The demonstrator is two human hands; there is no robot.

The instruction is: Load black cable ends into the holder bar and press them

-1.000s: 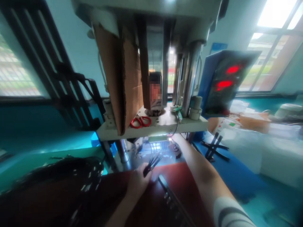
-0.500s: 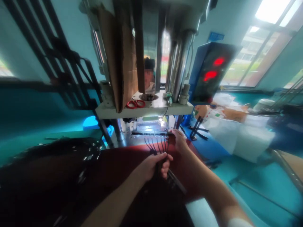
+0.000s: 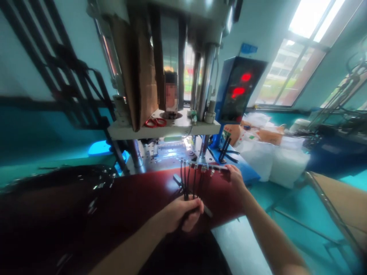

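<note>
My left hand (image 3: 185,214) is closed around a bunch of thin black cables (image 3: 187,183), which stand up out of the fist. Small metallic ends top several of these cables, close to a long narrow bar (image 3: 219,167). My right hand (image 3: 235,178) pinches the bar's right end and keeps it above the dark red tabletop (image 3: 149,187). Whether every cable end still touches the bar is too blurred to tell. Beneath the cables, a grey strip (image 3: 208,211) lies slanted on the tabletop, partly covered by my left hand.
A press with a lit lower bed (image 3: 169,149) stands just ahead. Red-handled scissors (image 3: 155,122) lie on its plate (image 3: 129,132). A control box (image 3: 242,89) with red digits is at the right, near white sacks (image 3: 289,164). A dark cable pile (image 3: 94,179) occupies the left.
The bar has come away from the press bed, rightward and toward me, with my right hand. Several cables have separated from its right part. My left hand has lowered slightly.
</note>
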